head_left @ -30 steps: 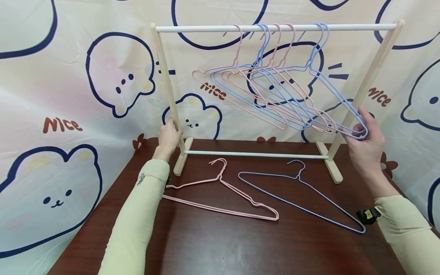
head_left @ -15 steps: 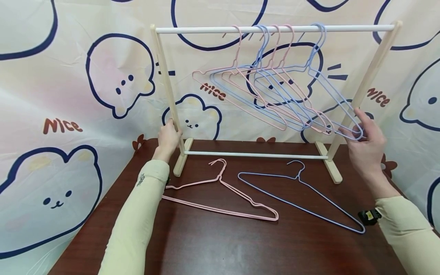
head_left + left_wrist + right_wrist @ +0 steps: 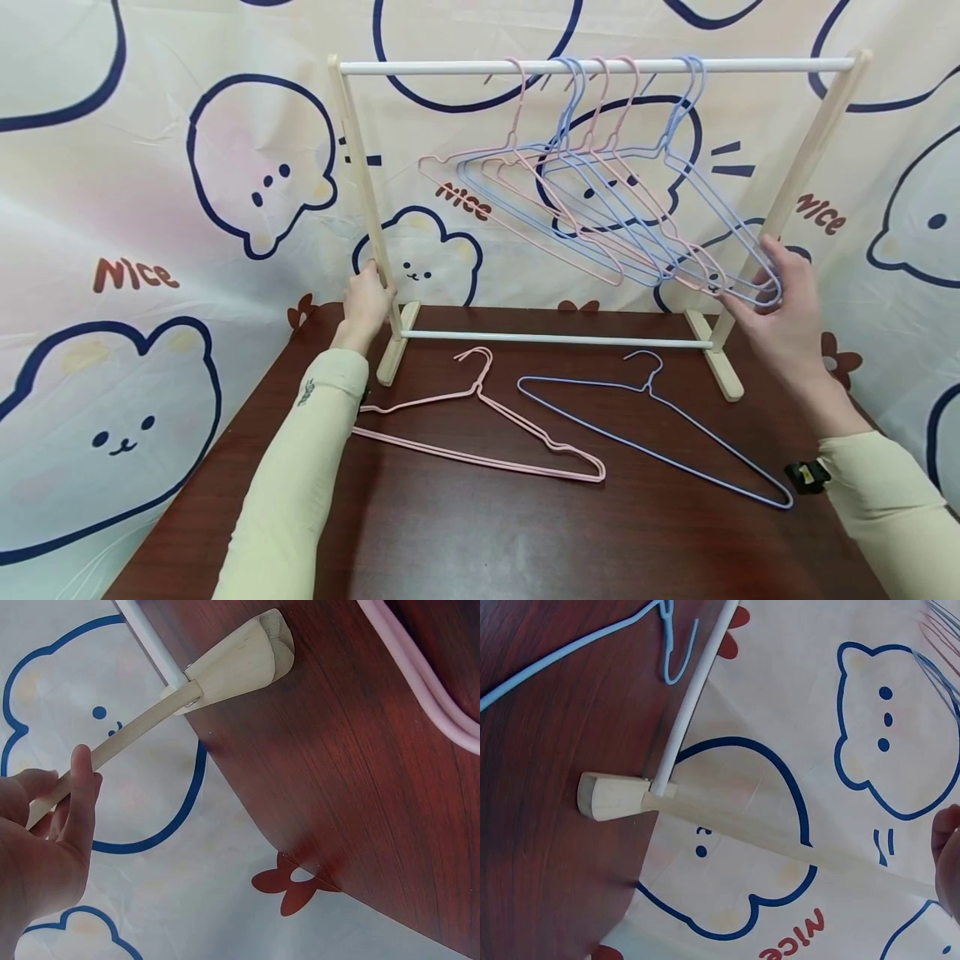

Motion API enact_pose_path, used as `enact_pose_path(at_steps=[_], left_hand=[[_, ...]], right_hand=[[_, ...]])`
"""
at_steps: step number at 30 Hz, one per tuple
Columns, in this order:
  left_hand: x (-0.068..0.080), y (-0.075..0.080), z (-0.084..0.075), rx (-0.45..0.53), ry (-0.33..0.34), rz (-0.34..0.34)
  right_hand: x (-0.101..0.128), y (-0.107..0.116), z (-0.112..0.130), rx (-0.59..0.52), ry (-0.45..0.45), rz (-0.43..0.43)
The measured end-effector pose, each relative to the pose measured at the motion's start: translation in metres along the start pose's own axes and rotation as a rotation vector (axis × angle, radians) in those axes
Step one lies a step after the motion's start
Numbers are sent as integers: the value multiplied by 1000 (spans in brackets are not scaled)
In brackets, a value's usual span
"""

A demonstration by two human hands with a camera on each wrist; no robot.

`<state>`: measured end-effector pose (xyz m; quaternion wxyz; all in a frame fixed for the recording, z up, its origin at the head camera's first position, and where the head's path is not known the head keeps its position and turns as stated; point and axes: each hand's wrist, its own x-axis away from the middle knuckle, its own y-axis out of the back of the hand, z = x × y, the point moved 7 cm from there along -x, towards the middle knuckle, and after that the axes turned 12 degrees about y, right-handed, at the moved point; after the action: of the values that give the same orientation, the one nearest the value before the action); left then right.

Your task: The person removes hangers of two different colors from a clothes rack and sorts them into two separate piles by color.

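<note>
A clothes rack with a white top rail (image 3: 450, 67) and pale wooden posts stands on the table. My left hand (image 3: 365, 300) grips its left post (image 3: 363, 175) low down; in the left wrist view that hand (image 3: 56, 832) has its thumb and fingers around the post. On the rail hang several pink and blue hangers. With my right hand (image 3: 787, 325) I hold the lower right corner of the rightmost blue hangers (image 3: 667, 140) between thumb and fingers, in front of the right post (image 3: 806, 158). Only the edge of the right hand (image 3: 949, 847) shows in the right wrist view.
Pink hangers (image 3: 487, 460) lie stacked on the dark brown table (image 3: 480, 542), left of a single blue hanger (image 3: 645, 446). A white lower bar (image 3: 555, 337) joins the rack's feet. Behind is a patterned cloth backdrop (image 3: 247, 350).
My right hand has moved a little left, carrying the blue hangers' corner with it. The top right of the rack appears slightly further left. My left hand stays on the post.
</note>
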<state>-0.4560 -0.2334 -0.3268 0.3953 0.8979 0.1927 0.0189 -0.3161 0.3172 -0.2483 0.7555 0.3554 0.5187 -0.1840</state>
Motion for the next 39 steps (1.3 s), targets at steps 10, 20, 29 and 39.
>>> enact_pose_path(at_steps=[10, 20, 29, 39], left_hand=[[-2, -1, 1, 18, -3, 3], [-2, -1, 1, -9, -5, -2], [-2, 0, 2, -34, -16, -25], [0, 1, -2, -20, -12, -14]], right_hand=[[-6, 1, 10, 73, 60, -10], [-5, 2, 12, 120, 87, -73], [-4, -1, 24, 99, 104, -72], [-8, -4, 29, 111, 79, -73]])
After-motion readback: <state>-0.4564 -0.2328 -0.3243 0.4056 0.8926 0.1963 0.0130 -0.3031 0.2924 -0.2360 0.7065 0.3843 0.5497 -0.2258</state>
